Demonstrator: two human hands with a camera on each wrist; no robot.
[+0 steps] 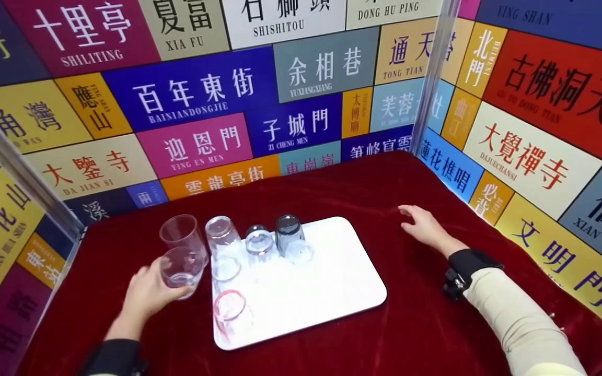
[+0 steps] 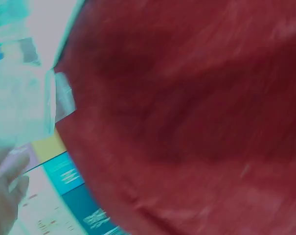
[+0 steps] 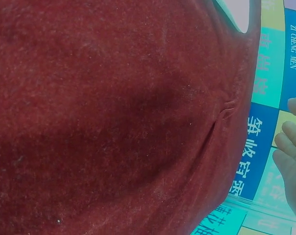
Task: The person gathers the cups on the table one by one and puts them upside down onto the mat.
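Left hand point(image 1: 147, 295): grip curled round a clear tumbler point(image 1: 180, 270), just off the left edge of the white rounded tray point(image 1: 332, 282). Tray: smooth, carrying several glasses, some inverted. Right hand point(image 1: 424, 224): fingers apart, flat on red velvet worktop point(image 1: 426, 324), well clear

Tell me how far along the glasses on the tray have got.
Five glasses already lie or stand along the left side of the white rectangular tray. The left hand grips a clear drinking glass beside the tray. Another clear glass waits on the red cloth. The right hand rests open.
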